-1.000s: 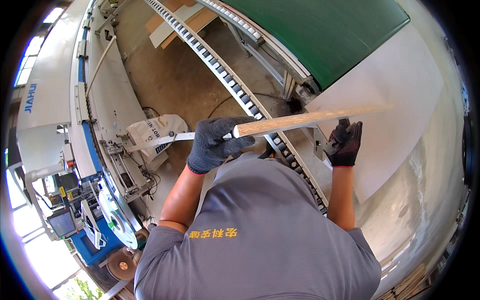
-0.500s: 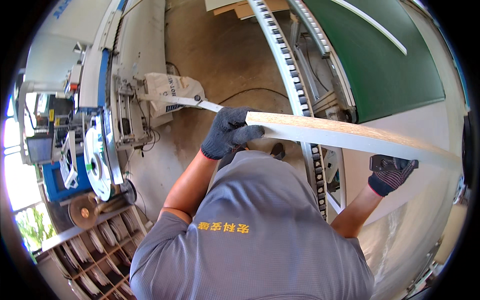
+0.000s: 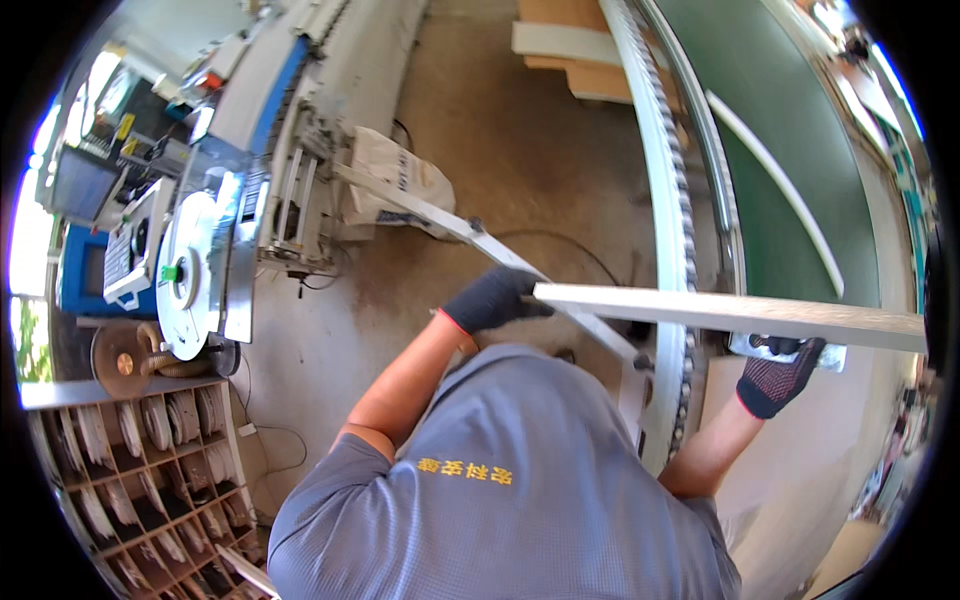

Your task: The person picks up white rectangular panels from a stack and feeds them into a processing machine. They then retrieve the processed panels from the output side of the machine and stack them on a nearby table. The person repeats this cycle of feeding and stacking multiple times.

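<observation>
A long pale board (image 3: 730, 308), seen nearly edge-on, stretches from in front of me to the right rim of the view. My left hand (image 3: 495, 298), in a dark knit glove, is closed around the board's left end. Against the near side of the board, further right, is my right hand (image 3: 782, 378), in a dotted dark glove with its fingers curled. They are around a small flat hand tool (image 3: 832, 358), pale with black parts; its exact kind is partly hidden by the fingers and the board.
A roller conveyor (image 3: 672, 220) runs ahead on my right, beside a green belt table (image 3: 800, 130) with a curved white strip (image 3: 790, 195). A slanting metal arm (image 3: 440, 215) crosses the floor. At left stand a machine with a white reel (image 3: 187, 275) and a rack of rolls (image 3: 140, 470).
The board has tilted so that its speckled raw edge no longer faces up toward me. Both hands sit slightly lower in view. The surroundings have shifted as my head turned.
</observation>
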The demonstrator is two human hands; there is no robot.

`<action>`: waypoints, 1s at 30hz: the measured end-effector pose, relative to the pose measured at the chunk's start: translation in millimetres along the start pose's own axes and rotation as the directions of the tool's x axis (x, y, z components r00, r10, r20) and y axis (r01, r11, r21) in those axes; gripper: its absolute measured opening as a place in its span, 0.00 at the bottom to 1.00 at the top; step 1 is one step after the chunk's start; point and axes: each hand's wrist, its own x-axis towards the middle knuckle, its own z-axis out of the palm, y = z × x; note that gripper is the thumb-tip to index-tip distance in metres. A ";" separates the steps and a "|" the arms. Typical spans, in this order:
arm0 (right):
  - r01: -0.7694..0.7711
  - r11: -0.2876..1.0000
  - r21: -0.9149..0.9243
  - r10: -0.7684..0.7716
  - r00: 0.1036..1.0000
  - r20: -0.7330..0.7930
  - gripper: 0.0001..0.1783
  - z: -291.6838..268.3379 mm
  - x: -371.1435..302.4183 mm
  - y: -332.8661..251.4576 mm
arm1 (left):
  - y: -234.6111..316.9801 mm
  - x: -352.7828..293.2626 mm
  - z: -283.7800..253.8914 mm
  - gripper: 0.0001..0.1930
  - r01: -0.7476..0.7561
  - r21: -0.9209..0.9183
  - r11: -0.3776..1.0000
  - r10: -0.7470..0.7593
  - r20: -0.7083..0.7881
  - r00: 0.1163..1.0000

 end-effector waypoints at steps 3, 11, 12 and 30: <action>0.085 0.962 -0.261 -0.165 0.939 -0.301 0.21 105.8 -18.0 72.0 | -55.8 -27.8 -17.7 0.30 -0.048 0.049 0.998 0.054 -0.139 0.989; 0.161 0.403 -0.901 0.602 0.695 0.393 0.13 146.7 -30.1 246.2 | -44.6 -86.7 -150.1 0.35 -0.386 -0.661 0.643 -0.036 -0.529 0.848; 0.297 0.263 -0.918 0.657 0.642 0.396 0.15 151.2 -35.1 270.5 | -51.4 -97.3 -158.8 0.34 -0.440 -0.669 0.598 -0.037 -0.572 0.820; 0.952 0.200 -0.233 0.906 -0.089 0.414 0.50 294.7 -126.3 498.8 | -303.8 -221.6 -166.8 0.39 -0.217 -0.656 0.723 -0.691 -0.689 -0.219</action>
